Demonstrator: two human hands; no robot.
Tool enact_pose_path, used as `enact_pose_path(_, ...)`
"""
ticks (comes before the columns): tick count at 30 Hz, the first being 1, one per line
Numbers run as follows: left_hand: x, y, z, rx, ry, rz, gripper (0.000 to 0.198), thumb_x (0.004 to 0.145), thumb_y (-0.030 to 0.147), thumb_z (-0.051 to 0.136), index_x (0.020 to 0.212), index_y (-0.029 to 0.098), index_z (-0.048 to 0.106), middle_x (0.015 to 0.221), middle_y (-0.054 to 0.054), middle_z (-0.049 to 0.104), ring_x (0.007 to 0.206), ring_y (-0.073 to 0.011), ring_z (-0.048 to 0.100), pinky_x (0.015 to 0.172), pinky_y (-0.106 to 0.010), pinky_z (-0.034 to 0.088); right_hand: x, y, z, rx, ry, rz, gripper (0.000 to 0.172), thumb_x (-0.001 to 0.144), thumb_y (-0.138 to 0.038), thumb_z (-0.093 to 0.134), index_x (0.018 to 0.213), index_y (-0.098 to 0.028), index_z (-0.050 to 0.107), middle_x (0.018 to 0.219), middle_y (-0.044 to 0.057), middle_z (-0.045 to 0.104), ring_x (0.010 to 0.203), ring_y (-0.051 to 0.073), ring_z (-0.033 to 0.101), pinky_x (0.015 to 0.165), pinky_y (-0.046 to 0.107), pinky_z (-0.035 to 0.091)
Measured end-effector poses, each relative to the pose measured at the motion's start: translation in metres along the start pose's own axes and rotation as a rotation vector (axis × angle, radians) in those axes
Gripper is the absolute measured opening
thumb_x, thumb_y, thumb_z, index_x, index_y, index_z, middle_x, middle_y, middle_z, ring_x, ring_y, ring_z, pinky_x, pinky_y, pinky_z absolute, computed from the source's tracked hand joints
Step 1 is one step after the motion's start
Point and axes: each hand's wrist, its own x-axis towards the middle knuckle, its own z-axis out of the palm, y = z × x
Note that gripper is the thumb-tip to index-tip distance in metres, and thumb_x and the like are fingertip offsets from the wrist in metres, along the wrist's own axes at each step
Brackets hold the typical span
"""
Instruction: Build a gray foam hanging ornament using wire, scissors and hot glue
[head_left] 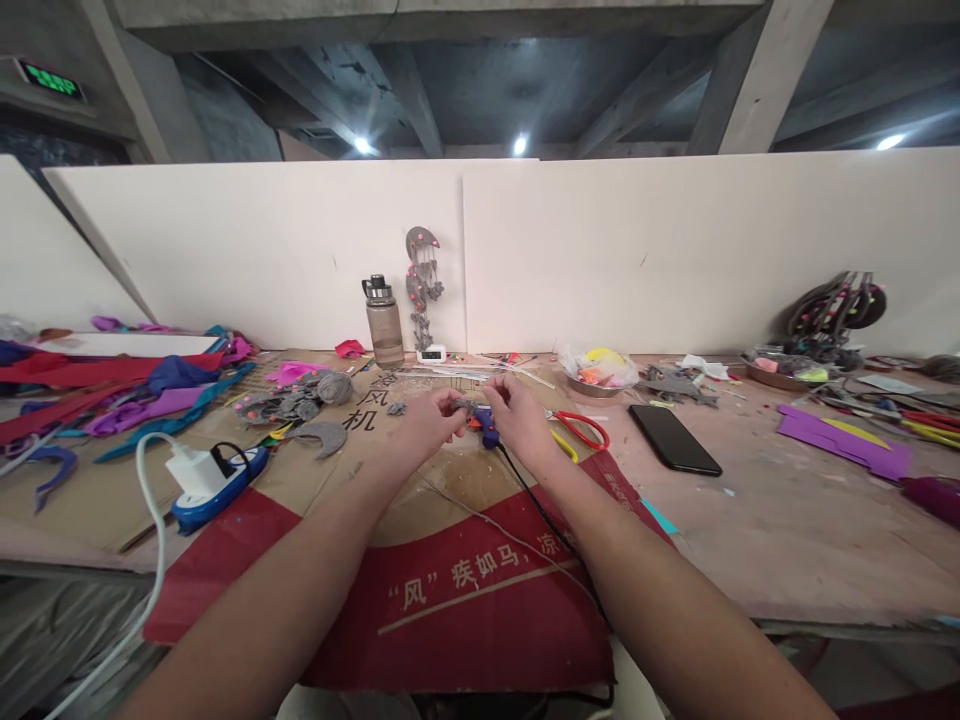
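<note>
My left hand [429, 428] pinches a small grey piece [466, 405], mostly covered by its fingertips. Just to the right, my right hand [519, 418] has its thumb and fingertips pressed together; whatever is between them is too small to make out. Between the hands lies a blue hot glue gun [488, 428], its black cord running toward me under my right forearm. A strand of grey yarn [502, 525] crosses the cardboard sheet [457, 640]. Beside my right hand are red-handled pliers or scissors [589, 430]. A grey crescent [324, 437] of felt lies left of my left hand.
A water bottle [385, 325] and a small clock [431, 354] stand at the back by a hanging grey moon ornament [422, 270]. A phone [673, 440] lies to the right. At left are a blue power strip [217, 500], grey yarn [334, 387] and coloured felt strips [161, 405].
</note>
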Motion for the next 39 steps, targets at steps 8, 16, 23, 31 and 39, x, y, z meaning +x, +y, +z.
enact_pose_path(8,-0.001,0.005,-0.001,0.162,0.038,0.177,0.012,0.066,0.012,0.06,0.063,0.021,0.067,0.054,0.003,0.056,0.053,-0.0114,0.044,0.052,-0.024,0.03,-0.006,0.0,0.006,-0.108,-0.146,-0.032,0.008,0.082,-0.018,0.058,0.078,-0.017,0.064,0.075,0.003,0.065,0.068,0.014,0.056,0.066,0.026,0.04)
enact_pose_path(16,0.005,-0.004,-0.004,0.041,-0.02,0.059,0.013,0.073,0.028,0.06,0.065,0.018,0.06,0.058,0.002,0.058,0.055,-0.0113,0.049,0.053,-0.023,0.036,-0.005,-0.001,0.003,-0.061,-0.034,0.095,0.013,0.087,-0.024,0.047,0.074,-0.021,0.05,0.064,-0.001,0.057,0.063,0.015,0.052,0.062,0.027,0.037)
enact_pose_path(23,0.008,-0.009,-0.005,0.009,-0.028,-0.003,0.016,0.073,0.031,0.059,0.066,0.016,0.057,0.055,0.004,0.053,0.051,-0.0096,0.046,0.053,-0.023,0.035,-0.002,0.001,-0.001,0.257,-0.035,0.158,0.026,0.093,-0.037,0.034,0.073,-0.023,0.04,0.055,-0.005,0.05,0.048,0.013,0.05,0.055,0.026,0.04)
enact_pose_path(31,0.008,-0.011,-0.005,0.05,-0.012,0.009,0.023,0.075,0.037,0.059,0.064,0.016,0.058,0.052,0.005,0.048,0.051,-0.0091,0.04,0.051,-0.024,0.029,-0.005,-0.001,0.003,0.029,0.01,0.093,0.007,0.085,-0.019,0.046,0.078,-0.022,0.045,0.066,-0.002,0.056,0.06,0.014,0.053,0.06,0.026,0.041)
enact_pose_path(39,0.003,-0.002,-0.004,0.104,-0.059,0.038,0.023,0.077,0.037,0.059,0.069,0.016,0.063,0.053,0.004,0.052,0.051,-0.0096,0.043,0.05,-0.024,0.03,-0.01,-0.002,0.002,-0.258,-0.007,-0.113,0.01,0.084,-0.013,0.052,0.086,-0.019,0.06,0.085,0.003,0.065,0.077,0.015,0.057,0.073,0.027,0.041)
